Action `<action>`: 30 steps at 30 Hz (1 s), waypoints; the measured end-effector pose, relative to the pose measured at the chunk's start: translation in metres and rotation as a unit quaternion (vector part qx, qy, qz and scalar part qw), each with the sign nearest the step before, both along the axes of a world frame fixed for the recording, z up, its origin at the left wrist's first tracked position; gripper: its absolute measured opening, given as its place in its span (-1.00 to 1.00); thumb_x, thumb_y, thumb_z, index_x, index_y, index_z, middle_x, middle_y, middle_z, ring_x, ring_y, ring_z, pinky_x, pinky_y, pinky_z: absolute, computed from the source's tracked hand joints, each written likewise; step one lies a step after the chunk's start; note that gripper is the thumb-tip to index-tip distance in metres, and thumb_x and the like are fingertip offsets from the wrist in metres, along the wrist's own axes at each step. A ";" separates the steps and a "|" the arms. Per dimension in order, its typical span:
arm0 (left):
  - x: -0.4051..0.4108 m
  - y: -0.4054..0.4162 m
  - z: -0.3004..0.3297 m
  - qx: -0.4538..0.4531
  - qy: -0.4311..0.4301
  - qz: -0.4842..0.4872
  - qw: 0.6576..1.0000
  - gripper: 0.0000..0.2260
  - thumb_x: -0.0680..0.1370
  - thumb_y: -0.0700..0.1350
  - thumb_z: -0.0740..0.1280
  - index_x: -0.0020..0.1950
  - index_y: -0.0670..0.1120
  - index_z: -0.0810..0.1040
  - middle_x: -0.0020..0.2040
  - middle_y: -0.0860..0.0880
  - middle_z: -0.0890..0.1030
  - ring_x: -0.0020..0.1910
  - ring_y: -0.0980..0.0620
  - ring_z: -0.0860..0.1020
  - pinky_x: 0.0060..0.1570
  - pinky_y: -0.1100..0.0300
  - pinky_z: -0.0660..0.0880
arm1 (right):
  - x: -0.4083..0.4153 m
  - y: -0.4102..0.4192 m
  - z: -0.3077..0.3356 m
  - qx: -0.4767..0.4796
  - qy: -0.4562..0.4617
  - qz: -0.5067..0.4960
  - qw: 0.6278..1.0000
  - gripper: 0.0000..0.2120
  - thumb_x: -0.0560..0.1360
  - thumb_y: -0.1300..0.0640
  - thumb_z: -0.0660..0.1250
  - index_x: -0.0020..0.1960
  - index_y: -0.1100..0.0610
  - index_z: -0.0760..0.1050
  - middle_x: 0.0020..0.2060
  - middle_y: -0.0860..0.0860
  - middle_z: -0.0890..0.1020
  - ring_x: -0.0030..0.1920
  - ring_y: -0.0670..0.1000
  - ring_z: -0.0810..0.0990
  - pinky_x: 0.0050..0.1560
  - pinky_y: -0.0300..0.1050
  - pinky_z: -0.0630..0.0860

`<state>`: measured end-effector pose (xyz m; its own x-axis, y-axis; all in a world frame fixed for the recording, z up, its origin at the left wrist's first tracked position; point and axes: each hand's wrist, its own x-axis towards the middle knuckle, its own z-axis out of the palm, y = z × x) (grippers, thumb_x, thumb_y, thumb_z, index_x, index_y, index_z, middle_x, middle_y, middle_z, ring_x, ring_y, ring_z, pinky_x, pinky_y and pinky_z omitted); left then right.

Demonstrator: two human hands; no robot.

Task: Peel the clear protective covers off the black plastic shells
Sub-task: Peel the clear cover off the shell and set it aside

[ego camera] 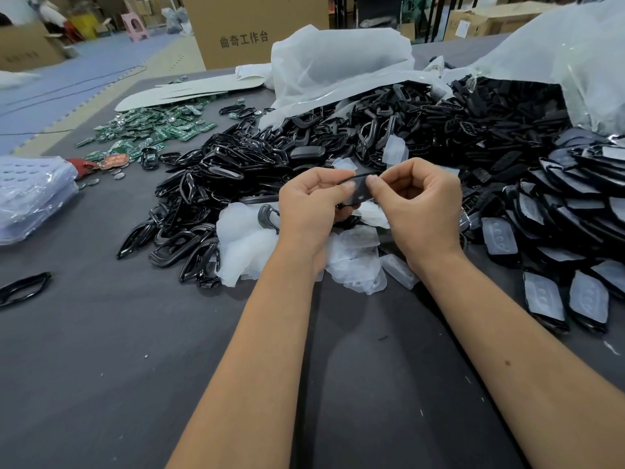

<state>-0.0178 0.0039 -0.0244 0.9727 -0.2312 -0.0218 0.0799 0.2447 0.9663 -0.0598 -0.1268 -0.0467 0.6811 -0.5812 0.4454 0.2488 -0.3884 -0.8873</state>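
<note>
Nearby, peeled covers (358, 262) crowd both hands (311, 204).

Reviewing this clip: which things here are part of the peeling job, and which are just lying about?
Job: black shell held by left hand and right hand; covered shells at right; peeled clear covers; heap of black shells.

Lying about: green circuit boards; cardboard box; white bag.

Both hands hold one black shell (360, 190) between them: left hand (309, 206) at 9 o'clock, right hand (417, 201) at 3 o'clock.
</note>
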 end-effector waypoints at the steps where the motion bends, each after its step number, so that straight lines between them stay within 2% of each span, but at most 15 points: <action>1: 0.000 0.001 0.001 -0.001 0.008 -0.002 1.000 -0.82 0.52 -0.38 0.43 -0.13 -0.11 0.69 -0.24 -0.04 0.70 -0.19 -0.05 0.67 -0.27 0.25 0.55 | 0.000 0.000 0.000 -0.001 -0.001 0.001 1.000 -0.86 0.45 0.09 0.56 -0.22 0.01 0.62 -0.32 -0.05 0.70 -0.29 -0.02 0.67 -0.18 0.02 0.67; 5: 0.001 0.002 0.002 -0.006 0.032 -0.003 0.999 -0.78 0.55 -0.38 0.38 -0.13 -0.10 0.71 -0.15 -0.11 0.71 -0.14 -0.10 0.66 -0.30 0.28 0.55 | 0.000 0.001 0.000 -0.008 -0.003 0.009 1.000 -0.87 0.46 0.10 0.56 -0.22 0.02 0.63 -0.32 -0.05 0.69 -0.29 -0.04 0.67 -0.20 -0.05 0.65; 10: 0.000 0.001 0.001 -0.005 0.010 -0.003 1.000 -0.85 0.52 -0.36 0.45 -0.11 -0.12 0.69 -0.21 -0.10 0.72 -0.19 -0.05 0.69 -0.29 0.26 0.56 | 0.000 0.001 0.000 -0.009 -0.005 0.011 1.000 -0.87 0.45 0.12 0.56 -0.22 0.02 0.63 -0.31 -0.04 0.70 -0.28 0.00 0.68 -0.19 -0.01 0.67; 15: 0.000 0.000 -0.002 0.001 -0.008 0.007 1.000 -0.83 0.51 -0.36 0.46 -0.15 -0.10 0.68 -0.17 -0.17 0.70 -0.16 -0.09 0.68 -0.28 0.23 0.56 | 0.000 0.001 0.000 -0.011 -0.003 0.007 1.000 -0.87 0.45 0.11 0.56 -0.22 0.02 0.63 -0.32 -0.06 0.70 -0.29 -0.03 0.69 -0.20 -0.03 0.68; 26: 0.000 -0.001 -0.002 -0.002 -0.015 0.002 1.000 -0.84 0.52 -0.37 0.47 -0.14 -0.12 0.67 -0.21 -0.12 0.70 -0.20 -0.06 0.68 -0.28 0.23 0.57 | 0.000 0.001 0.000 0.005 -0.001 -0.005 1.000 -0.87 0.45 0.11 0.56 -0.22 0.05 0.64 -0.32 -0.04 0.71 -0.27 0.01 0.71 -0.16 0.06 0.69; 30: 0.000 0.000 -0.003 -0.002 -0.020 0.000 1.000 -0.86 0.53 -0.36 0.47 -0.12 -0.13 0.68 -0.25 -0.09 0.70 -0.23 -0.03 0.69 -0.30 0.26 0.56 | 0.001 0.000 0.000 0.015 0.002 -0.005 1.000 -0.86 0.45 0.10 0.57 -0.23 0.04 0.63 -0.32 -0.04 0.70 -0.28 0.00 0.69 -0.19 0.01 0.67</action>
